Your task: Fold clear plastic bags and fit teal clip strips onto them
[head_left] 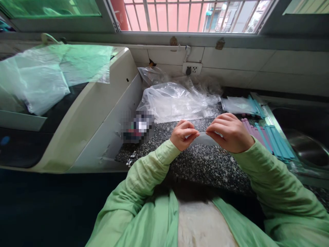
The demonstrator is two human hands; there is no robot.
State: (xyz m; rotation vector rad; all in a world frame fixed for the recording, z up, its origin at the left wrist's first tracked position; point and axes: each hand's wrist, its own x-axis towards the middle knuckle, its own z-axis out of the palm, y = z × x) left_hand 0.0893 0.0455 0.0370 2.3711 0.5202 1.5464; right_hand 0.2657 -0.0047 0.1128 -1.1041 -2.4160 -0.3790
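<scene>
Between my hands, above the speckled counter point(205, 168), stretches a small clear plastic bag point(205, 139). My left hand point(183, 134) pinches one upper corner of it between thumb and fingertips. At the opposite corner my right hand point(228, 133) grips the edge the same way. The bag hangs below the fingertips; I cannot tell whether anything is inside. Close to my right hand lie teal strips point(279, 140) and purple strips point(254, 130) in a group. Behind that hand rests a stack of small clear bags point(238, 104), with more teal strips point(257, 106) at its right end.
Large clear plastic bags point(177, 99) lie crumpled against the tiled wall, below a power socket point(192, 68). A bulky beige machine point(102, 103) stands left with plastic sheets point(46, 79) on top. A blurred-out item point(138, 127) sits beside it. On the right is a metal sink point(308, 147).
</scene>
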